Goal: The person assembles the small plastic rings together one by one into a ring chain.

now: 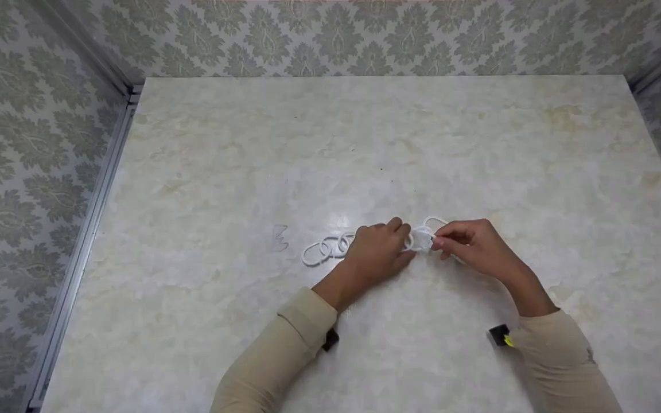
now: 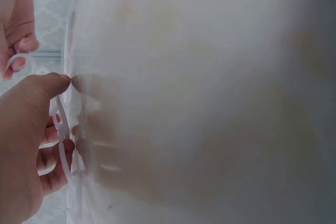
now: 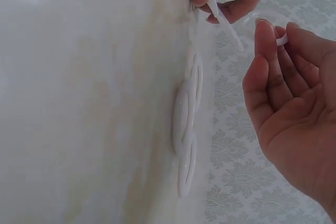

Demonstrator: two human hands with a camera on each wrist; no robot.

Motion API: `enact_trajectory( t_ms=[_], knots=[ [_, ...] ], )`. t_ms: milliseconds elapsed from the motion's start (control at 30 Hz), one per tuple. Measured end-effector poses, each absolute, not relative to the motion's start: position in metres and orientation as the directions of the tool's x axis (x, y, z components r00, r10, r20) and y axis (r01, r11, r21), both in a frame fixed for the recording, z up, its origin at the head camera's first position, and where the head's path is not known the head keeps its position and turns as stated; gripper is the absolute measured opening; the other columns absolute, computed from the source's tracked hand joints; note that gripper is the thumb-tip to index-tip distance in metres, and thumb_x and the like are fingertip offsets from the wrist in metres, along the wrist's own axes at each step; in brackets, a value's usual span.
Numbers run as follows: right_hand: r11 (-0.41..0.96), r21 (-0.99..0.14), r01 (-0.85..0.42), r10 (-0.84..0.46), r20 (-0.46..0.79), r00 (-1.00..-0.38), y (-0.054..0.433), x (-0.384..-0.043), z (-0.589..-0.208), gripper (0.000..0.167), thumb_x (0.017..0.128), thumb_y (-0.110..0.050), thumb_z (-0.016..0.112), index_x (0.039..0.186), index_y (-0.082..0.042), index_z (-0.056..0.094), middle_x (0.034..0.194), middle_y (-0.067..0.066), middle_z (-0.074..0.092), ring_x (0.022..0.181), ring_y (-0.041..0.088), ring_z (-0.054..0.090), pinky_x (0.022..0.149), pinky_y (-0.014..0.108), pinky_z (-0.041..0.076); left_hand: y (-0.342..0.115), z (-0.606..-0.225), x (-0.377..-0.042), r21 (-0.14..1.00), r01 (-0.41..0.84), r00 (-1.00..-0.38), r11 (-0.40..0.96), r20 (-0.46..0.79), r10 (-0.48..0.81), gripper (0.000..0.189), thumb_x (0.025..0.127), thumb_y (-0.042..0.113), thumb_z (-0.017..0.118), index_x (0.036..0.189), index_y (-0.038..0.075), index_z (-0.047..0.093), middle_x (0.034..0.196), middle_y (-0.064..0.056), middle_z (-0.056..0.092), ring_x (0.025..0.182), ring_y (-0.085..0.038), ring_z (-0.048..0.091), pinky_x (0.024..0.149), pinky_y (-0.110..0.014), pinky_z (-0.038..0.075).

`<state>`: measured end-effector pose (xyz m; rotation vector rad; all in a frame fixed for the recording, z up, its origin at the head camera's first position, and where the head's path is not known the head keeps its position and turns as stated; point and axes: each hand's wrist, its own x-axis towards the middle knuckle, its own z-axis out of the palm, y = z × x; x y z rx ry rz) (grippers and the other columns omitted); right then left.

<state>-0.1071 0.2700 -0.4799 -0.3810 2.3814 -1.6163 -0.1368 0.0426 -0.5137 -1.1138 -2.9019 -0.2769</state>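
A chain of white plastic links lies on the pale table, extending to both sides of my left hand. That hand covers the chain's middle, and in the left wrist view its thumb and fingers hold a white link close to the tabletop. To its right, my right hand pinches a white link between thumb and forefinger, slightly raised. Only a short piece of this link shows clearly at the fingertips in the right wrist view. Several joined links rest on the table beside the hands there.
A thin, transparent jagged outline lies on the marbled table left of the chain. Patterned wallpaper rises behind the table. A metal rail runs along the left side.
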Motion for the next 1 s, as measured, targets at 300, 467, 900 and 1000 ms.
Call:
enact_trajectory(
  t_ms=[300,467,900,1000],
  knots=[
    [0.394,-0.918,-0.037,-0.365,-0.119,-0.923,0.270,-0.101,-0.484,0.016,0.096,-0.006,0.068,0.101,0.009,0.072,0.094,0.028,0.075,0.075,0.006,0.074,0.070,0.026,0.060,0.043,-0.514,-0.137,0.153,0.672,-0.739,0.724,0.085,0.668,0.042,0.099,0.049,0.058,0.121,0.013,0.063,0.106,0.000,0.064,0.082,-0.019,0.069,0.064,-0.037,0.056],
    [0.412,-0.911,-0.013,-0.364,-0.152,-0.919,0.267,-0.101,-0.486,0.017,0.095,-0.007,0.069,0.100,0.009,0.072,0.095,0.029,0.075,0.078,0.007,0.075,0.071,0.025,0.061,0.042,-0.515,-0.137,0.152,0.677,-0.735,0.720,0.099,0.671,0.042,0.100,0.048,0.058,0.122,0.013,0.063,0.106,0.000,0.065,0.080,-0.019,0.069,0.063,-0.037,0.055],
    [0.519,-0.850,-0.095,-0.321,-0.090,-0.943,0.260,-0.095,-0.485,0.011,0.092,-0.010,0.074,0.096,0.000,0.076,0.089,0.018,0.078,0.075,0.002,0.073,0.068,0.016,0.057,0.042,-0.518,-0.138,0.144,0.684,-0.729,0.715,0.130,0.672,0.040,0.099,0.048,0.059,0.116,0.013,0.064,0.100,0.001,0.064,0.076,-0.018,0.068,0.059,-0.036,0.055],
    [0.526,-0.840,-0.131,-0.315,-0.049,-0.948,0.258,-0.093,-0.486,0.010,0.090,-0.008,0.075,0.095,0.000,0.076,0.088,0.017,0.078,0.074,0.000,0.071,0.067,0.014,0.055,0.041,-0.518,-0.138,0.135,0.688,-0.726,0.713,0.144,0.673,0.040,0.098,0.048,0.060,0.116,0.013,0.064,0.100,0.001,0.064,0.075,-0.017,0.067,0.059,-0.035,0.055]
  ],
)
